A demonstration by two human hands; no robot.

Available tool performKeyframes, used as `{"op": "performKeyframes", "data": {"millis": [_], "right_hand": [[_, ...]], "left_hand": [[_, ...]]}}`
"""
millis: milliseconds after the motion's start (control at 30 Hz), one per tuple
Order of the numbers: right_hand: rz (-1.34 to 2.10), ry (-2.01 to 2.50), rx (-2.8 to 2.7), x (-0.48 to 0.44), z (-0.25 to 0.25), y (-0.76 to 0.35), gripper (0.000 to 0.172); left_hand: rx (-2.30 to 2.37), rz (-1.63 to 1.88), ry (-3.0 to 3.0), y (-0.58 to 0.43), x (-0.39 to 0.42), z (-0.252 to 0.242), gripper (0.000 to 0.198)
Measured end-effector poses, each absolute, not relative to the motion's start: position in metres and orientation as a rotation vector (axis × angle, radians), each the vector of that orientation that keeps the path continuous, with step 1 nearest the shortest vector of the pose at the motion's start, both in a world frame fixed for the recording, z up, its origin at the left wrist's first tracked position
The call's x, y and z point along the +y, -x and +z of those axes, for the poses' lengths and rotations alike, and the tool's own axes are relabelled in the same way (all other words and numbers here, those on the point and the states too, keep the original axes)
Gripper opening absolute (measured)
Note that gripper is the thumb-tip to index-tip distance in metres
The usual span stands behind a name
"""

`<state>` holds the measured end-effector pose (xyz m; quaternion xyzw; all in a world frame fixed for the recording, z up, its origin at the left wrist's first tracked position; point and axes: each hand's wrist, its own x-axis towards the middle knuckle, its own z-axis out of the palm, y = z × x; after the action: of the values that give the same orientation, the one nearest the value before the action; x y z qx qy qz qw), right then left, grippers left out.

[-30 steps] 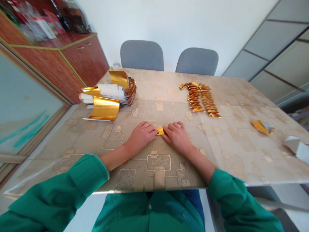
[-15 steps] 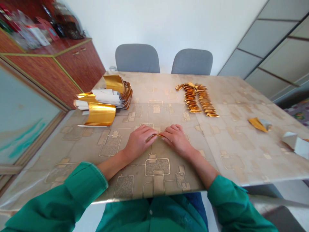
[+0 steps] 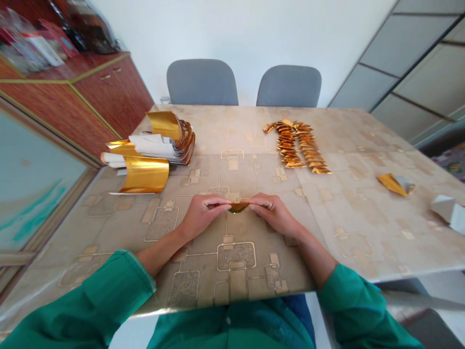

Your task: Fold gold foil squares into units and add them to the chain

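Observation:
A small folded piece of gold foil paper [image 3: 239,208] is held level between my two hands above the middle of the table. My left hand [image 3: 205,213] pinches its left end between thumb and fingers. At the other end, my right hand [image 3: 273,213] grips it the same way. A stack of gold foil sheets [image 3: 147,173] with white backs lies curled at the left. Two rows of folded gold paper pieces [image 3: 308,148] stand beyond my right hand.
The table [image 3: 337,208] has a patterned cover. On its right side lie a gold scrap of paper [image 3: 393,184] and a white paper piece [image 3: 443,207]. Two grey chairs [image 3: 202,82] stand at the far edge. A red-brown cabinet [image 3: 112,92] rises at the left.
My hands have moved slightly apart and turned. More of the gold foil paper shows between them, where only a thin bit was visible before. The view has shifted a little.

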<state>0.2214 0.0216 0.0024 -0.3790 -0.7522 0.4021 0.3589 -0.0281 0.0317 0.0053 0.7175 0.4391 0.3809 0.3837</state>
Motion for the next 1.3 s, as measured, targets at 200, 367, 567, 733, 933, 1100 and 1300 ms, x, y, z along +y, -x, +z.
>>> {"op": "performKeyframes", "data": {"millis": [200, 367, 567, 733, 933, 1100, 1300], "right_hand": [[0.871, 1.107, -1.796, 0.027, 0.004, -0.231, 0.025], [0.956, 1.160, -1.799, 0.019, 0.010, -0.204, 0.022], [0.910, 1.161, -1.817, 0.016, 0.007, -0.196, 0.018], [0.834, 1.187, -1.819, 0.017, 0.010, -0.205, 0.018], [1.018, 1.187, -1.793, 0.020, 0.008, -0.213, 0.022], [1.097, 1.196, -1.780, 0.022, 0.007, -0.220, 0.028], [0.553, 1.235, -1.847, 0.021, 0.015, -0.218, 0.027]], "left_hand": [[1.258, 1.041, -1.645, 0.032, 0.033, 0.006, 0.022], [1.180, 1.012, -1.699, 0.009, 0.018, 0.010, 0.015], [1.193, 0.972, -1.616, 0.000, 0.014, 0.010, 0.018], [1.091, 0.836, -1.445, 0.007, 0.020, 0.008, 0.030], [1.016, 0.786, -1.447, 0.010, 0.023, 0.009, 0.032], [1.038, 0.818, -1.443, 0.009, 0.023, 0.009, 0.031], [1.158, 0.981, -1.325, 0.012, 0.024, 0.009, 0.040]]}}
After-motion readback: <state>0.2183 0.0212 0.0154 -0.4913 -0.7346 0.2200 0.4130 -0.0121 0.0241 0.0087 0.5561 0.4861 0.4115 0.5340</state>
